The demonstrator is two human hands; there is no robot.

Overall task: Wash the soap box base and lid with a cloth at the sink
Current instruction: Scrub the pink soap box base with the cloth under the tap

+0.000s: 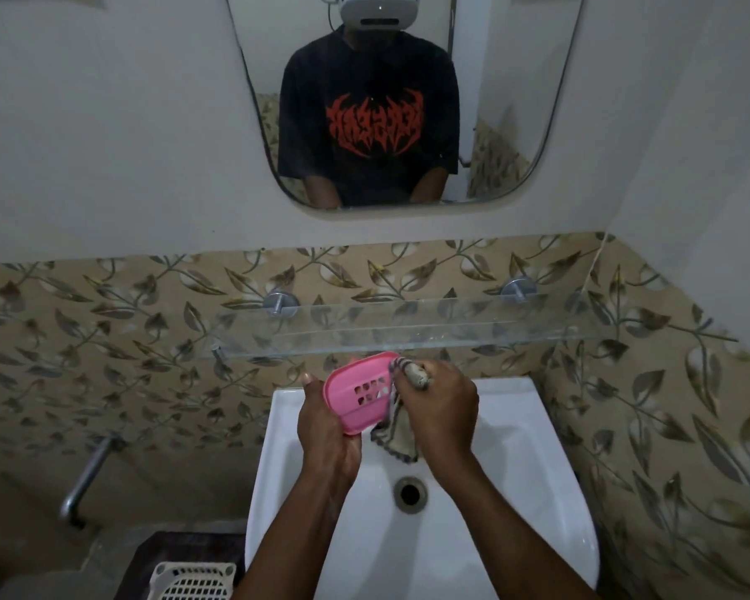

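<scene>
My left hand grips a pink soap box piece with a patch of small drain holes, tilted on edge above the back of the white sink. My right hand holds a beige cloth with dark striped edging and presses it against the pink piece's right edge. One bunched end of the cloth sticks up past my fingers; the rest hangs toward the basin. The other soap box piece is not in sight.
The drain sits in the basin below my hands. A glass shelf juts from the leaf-patterned tiles just above them. A mirror hangs higher up. A metal pipe and a white basket lie low on the left.
</scene>
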